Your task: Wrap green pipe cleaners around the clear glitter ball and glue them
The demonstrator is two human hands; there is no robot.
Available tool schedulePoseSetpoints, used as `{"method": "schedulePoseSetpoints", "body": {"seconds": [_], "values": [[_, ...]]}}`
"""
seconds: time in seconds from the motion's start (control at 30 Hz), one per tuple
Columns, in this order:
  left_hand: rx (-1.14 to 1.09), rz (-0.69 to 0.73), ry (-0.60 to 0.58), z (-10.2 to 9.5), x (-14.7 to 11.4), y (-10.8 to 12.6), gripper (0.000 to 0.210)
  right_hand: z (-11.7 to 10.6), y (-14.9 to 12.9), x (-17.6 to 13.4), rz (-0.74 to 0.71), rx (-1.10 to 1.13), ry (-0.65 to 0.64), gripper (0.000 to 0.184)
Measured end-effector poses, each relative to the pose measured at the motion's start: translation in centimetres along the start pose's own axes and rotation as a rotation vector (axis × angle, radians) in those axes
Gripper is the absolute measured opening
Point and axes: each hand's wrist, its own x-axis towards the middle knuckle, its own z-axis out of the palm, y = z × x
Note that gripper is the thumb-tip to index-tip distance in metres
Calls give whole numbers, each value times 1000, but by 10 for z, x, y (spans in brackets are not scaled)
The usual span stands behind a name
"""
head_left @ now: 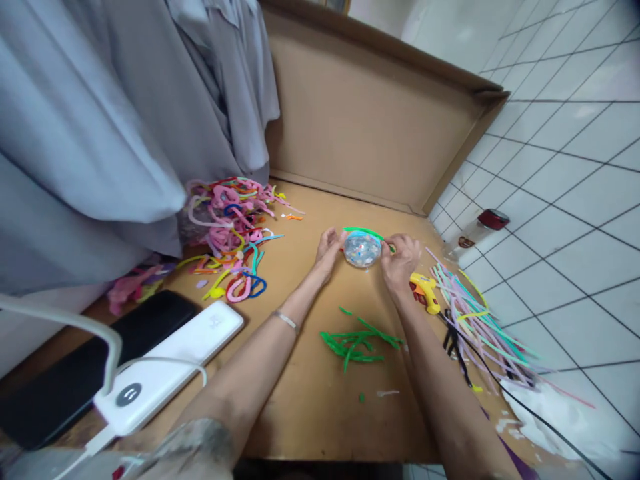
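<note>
Between my hands is a round, clear, shiny piece (pixel 362 252) with light blue along its far edge. A green pipe cleaner (pixel 364 231) arches over that far edge. My left hand (pixel 328 255) has its fingers closed at the left side of the round piece, close to the pipe cleaner's left end. With fingers pinched, my right hand (pixel 401 260) is at the pipe cleaner's right end, against the piece's right side. Nearer to me lie several short green pipe cleaner pieces (pixel 357 343); a yellow glue gun (pixel 425 292) rests beside my right wrist.
Tangled coloured pipe cleaners (pixel 230 227) are heaped at the left. Straight pastel ones (pixel 480 320) lie at the right, crossed by a black cord. A white power bank (pixel 170 367) with a cable sits front left. A cardboard panel (pixel 360 107) stands behind; a clear red-lidded container (pixel 475 233) is by the tiles.
</note>
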Motion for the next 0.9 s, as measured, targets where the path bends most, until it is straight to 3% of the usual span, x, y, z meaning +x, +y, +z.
{"method": "schedulePoseSetpoints", "body": {"seconds": [0.17, 0.3, 0.6, 0.73, 0.9], "values": [[-46, -48, -74, 10, -3, -4, 115, 7, -3, 2, 52, 0, -43, 15], [58, -54, -125, 17, 0, -7, 132, 14, -2, 3, 87, -6, -92, 15], [155, -17, -88, 20, -6, 1, 102, 16, -7, -4, 112, 24, -122, 15], [215, 14, -13, 18, -18, 9, 98, 8, -10, -3, 71, 3, -128, 16], [301, -9, -11, 11, -31, 16, 96, 0, -7, -2, 12, -17, -193, 16]]}}
